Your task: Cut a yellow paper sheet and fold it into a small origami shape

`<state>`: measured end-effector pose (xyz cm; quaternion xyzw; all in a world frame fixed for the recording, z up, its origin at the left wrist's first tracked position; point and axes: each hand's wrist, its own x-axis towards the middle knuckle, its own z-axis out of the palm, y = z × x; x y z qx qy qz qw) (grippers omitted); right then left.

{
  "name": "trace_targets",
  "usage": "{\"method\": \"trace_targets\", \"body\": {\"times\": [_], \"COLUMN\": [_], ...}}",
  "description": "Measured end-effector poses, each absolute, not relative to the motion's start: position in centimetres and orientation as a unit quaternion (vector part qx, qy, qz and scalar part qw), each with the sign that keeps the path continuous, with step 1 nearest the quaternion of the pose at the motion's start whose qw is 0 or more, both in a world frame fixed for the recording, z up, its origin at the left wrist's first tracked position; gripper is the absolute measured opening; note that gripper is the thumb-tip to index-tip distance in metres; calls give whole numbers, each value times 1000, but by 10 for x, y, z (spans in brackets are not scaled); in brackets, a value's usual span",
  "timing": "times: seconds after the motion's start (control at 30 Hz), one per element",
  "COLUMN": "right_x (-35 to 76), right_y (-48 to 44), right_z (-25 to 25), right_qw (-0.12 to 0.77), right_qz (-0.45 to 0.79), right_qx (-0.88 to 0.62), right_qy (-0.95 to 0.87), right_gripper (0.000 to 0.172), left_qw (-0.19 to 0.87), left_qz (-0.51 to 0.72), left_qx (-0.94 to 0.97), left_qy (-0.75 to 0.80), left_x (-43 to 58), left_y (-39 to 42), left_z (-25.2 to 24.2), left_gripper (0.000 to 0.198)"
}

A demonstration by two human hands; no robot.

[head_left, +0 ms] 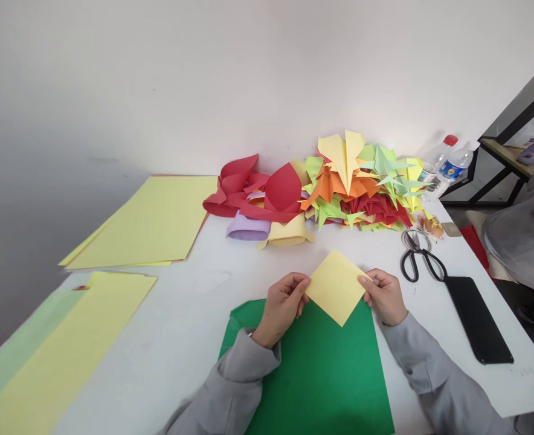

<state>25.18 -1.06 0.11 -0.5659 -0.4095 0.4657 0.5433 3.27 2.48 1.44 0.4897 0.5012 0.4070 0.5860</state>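
Note:
A square of pale yellow paper [336, 287] is held up like a diamond between my two hands. My left hand [286, 302] pinches its left corner, and my right hand [383, 293] pinches the right corner between thumb and fingers. Beneath the square lies a large green sheet [321, 374] on the white table, its upper left corner folded or curled. The left forearm crosses over part of that green sheet. To the right of my right hand lie scissors with black handles [423, 266] and a black phone [479, 320].
Folded paper planes [344, 169] in several colours are heaped against the wall, beside curled red paper shapes [283, 190]. Large yellow sheets [144, 223] and long paper strips [77, 344] lie at left. Plastic bottles [452, 166] stand at the back right. A grey-clad person [525, 235] is partly visible at right.

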Motion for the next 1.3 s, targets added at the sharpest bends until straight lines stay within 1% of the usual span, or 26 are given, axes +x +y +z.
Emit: {"method": "trace_targets", "body": {"times": [0.23,0.4,0.5,0.6,0.67,0.83,0.93,1.03,1.1,1.3], "right_x": [252,251,249,245,242,240,241,241,240,239], "right_y": [-10,-10,-11,-13,-14,-15,-14,-15,-16,-19], "right_z": [5,4,2,2,3,5,6,9,11,10], "right_qw": [538,542,541,536,530,494,481,461,459,450], "right_qz": [470,470,474,477,486,545,559,549,534,537], "right_qx": [-565,-566,-563,-562,-561,-536,-535,-548,-552,-548], "right_qy": [-413,-405,-408,-411,-412,-415,-413,-432,-446,-456], "right_gripper": [34,35,35,35,35,41,45,45,45,45], "left_qw": [596,647,680,699,703,690,692,701,712,735], "left_qz": [409,411,406,395,385,330,285,255,262,349], "left_qx": [487,472,469,479,486,503,523,533,519,432], "left_qy": [490,435,391,355,349,402,409,399,395,389], "left_x": [31,30,30,32,34,39,38,37,38,38], "left_y": [23,24,24,21,18,12,10,10,10,14], "left_z": [16,9,1,-3,-3,8,12,12,11,11], "left_gripper": [34,38,46,62,66,45,48,51,49,48]}}
